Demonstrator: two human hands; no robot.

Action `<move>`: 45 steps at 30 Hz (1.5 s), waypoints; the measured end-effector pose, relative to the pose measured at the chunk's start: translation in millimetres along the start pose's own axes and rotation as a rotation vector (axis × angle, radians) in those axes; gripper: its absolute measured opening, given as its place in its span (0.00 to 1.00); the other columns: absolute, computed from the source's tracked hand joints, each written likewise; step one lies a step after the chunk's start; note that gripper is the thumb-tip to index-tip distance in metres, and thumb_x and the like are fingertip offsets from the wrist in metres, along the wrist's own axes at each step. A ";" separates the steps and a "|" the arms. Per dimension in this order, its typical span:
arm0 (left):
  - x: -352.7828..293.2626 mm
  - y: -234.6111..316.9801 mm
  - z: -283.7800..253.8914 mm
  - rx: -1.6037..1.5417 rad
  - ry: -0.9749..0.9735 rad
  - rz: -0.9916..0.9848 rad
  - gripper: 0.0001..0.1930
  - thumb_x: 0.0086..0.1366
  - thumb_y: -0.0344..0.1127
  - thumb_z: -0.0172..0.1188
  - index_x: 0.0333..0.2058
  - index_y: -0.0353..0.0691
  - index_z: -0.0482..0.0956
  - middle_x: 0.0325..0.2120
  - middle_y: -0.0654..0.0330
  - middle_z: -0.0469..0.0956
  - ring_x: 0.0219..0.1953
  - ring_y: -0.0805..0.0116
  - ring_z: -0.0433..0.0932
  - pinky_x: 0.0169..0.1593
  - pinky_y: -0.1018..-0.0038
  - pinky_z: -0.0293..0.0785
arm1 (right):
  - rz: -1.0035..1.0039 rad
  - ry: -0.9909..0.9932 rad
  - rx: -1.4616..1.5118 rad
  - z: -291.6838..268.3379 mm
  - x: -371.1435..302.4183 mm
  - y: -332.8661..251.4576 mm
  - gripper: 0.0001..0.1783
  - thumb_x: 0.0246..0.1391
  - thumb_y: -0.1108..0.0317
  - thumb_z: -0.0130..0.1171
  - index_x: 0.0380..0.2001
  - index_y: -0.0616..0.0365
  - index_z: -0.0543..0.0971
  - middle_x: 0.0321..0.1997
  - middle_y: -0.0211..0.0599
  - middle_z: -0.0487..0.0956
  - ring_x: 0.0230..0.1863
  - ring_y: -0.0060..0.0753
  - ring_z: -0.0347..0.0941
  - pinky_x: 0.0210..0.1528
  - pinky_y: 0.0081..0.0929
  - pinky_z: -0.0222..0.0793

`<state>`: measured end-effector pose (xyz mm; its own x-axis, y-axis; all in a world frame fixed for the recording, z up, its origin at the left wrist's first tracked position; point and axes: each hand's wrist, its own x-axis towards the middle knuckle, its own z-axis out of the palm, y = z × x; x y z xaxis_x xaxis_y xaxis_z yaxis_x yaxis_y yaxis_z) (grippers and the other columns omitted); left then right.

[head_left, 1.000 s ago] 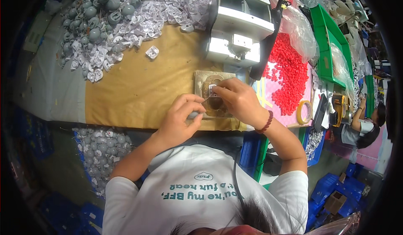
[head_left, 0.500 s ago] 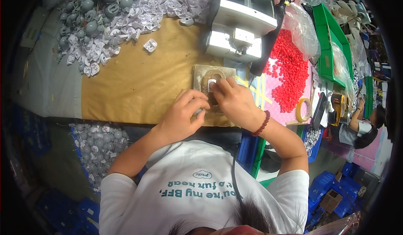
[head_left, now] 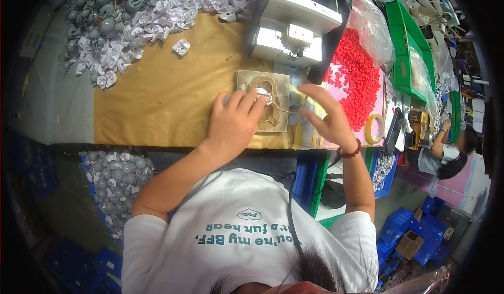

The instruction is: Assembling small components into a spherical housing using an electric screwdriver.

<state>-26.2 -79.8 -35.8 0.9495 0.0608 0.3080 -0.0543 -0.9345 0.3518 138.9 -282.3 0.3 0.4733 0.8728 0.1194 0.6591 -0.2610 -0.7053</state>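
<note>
White part [head_left: 261, 94] lies across the jig [head_left: 262, 107], left hand [head_left: 233, 120] pressing it, right hand [head_left: 325, 116] released.

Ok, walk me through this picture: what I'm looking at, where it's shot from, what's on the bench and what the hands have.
There is no machine arm here, just a person's two bare hands. The camera sits on their head and looks down, so edges bend. The left hand presses a small white part into a square block on the brown mat. The right hand hovers open beside it, holding nothing clear. Behind stand a grey machine, a heap of grey and white parts and a pile of red pieces. Another person works at far right.
</note>
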 end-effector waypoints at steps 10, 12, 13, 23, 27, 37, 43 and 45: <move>4.0 -9.4 1.3 -0.099 0.050 0.033 0.26 0.50 0.26 0.63 0.51 0.42 0.78 0.48 0.58 0.76 0.51 0.58 0.74 0.56 0.61 0.68 | 0.344 0.403 0.484 48.0 6.0 13.8 0.17 0.51 0.83 0.61 0.44 0.60 0.75 0.40 0.31 0.76 0.39 0.26 0.74 0.41 0.21 0.73; 3.9 -10.5 1.0 -0.103 0.046 0.037 0.26 0.50 0.26 0.63 0.51 0.42 0.78 0.48 0.58 0.76 0.51 0.58 0.74 0.56 0.60 0.68 | 0.445 0.325 0.893 40.6 15.8 10.4 0.12 0.57 0.76 0.62 0.44 0.59 0.75 0.36 0.27 0.75 0.30 0.14 0.68 0.27 0.14 0.64; 4.1 -10.9 0.7 -0.106 0.047 0.038 0.26 0.50 0.26 0.63 0.52 0.42 0.78 0.49 0.58 0.76 0.51 0.58 0.74 0.56 0.60 0.68 | 0.504 0.270 1.084 36.1 20.0 9.6 0.12 0.58 0.74 0.62 0.44 0.59 0.75 0.35 0.27 0.75 0.26 0.13 0.67 0.24 0.14 0.61; 3.2 -13.7 2.0 -0.104 0.047 0.059 0.26 0.50 0.26 0.64 0.51 0.41 0.78 0.50 0.57 0.75 0.52 0.58 0.73 0.56 0.60 0.68 | 0.520 0.113 1.367 28.2 36.2 5.8 0.14 0.61 0.68 0.62 0.48 0.59 0.77 0.28 0.26 0.73 0.21 0.15 0.64 0.21 0.14 0.56; 4.8 -15.4 0.9 -0.104 0.036 0.075 0.25 0.50 0.27 0.64 0.50 0.40 0.78 0.49 0.57 0.76 0.51 0.58 0.73 0.55 0.60 0.69 | 0.410 0.121 1.272 36.4 38.6 2.9 0.19 0.58 0.74 0.62 0.54 0.60 0.76 0.33 0.28 0.77 0.26 0.17 0.69 0.24 0.15 0.62; 7.1 -21.6 -0.4 -0.162 0.068 0.112 0.20 0.49 0.27 0.65 0.44 0.39 0.81 0.45 0.56 0.77 0.49 0.57 0.75 0.51 0.62 0.72 | 0.323 0.062 0.418 51.4 50.5 -2.2 0.14 0.50 0.69 0.72 0.37 0.68 0.83 0.29 0.35 0.84 0.28 0.18 0.76 0.30 0.19 0.73; 10.3 -23.0 1.1 -0.181 0.079 0.091 0.18 0.50 0.28 0.66 0.43 0.39 0.81 0.44 0.57 0.78 0.48 0.57 0.76 0.50 0.61 0.72 | 0.154 0.195 0.044 68.4 44.7 1.8 0.21 0.46 0.64 0.75 0.41 0.64 0.80 0.25 0.40 0.80 0.24 0.32 0.78 0.27 0.27 0.73; 15.6 -20.3 -0.9 -0.201 0.085 0.026 0.19 0.51 0.28 0.66 0.44 0.39 0.79 0.43 0.58 0.78 0.47 0.57 0.75 0.49 0.62 0.72 | 0.199 0.211 0.002 68.7 43.9 -2.7 0.26 0.45 0.63 0.75 0.46 0.61 0.77 0.23 0.39 0.78 0.23 0.35 0.77 0.26 0.30 0.72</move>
<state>-10.5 -59.5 -37.3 0.9177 0.0746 0.3901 -0.1473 -0.8481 0.5089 117.7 -215.0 -40.6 0.7045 0.6992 0.1217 0.5404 -0.4174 -0.7305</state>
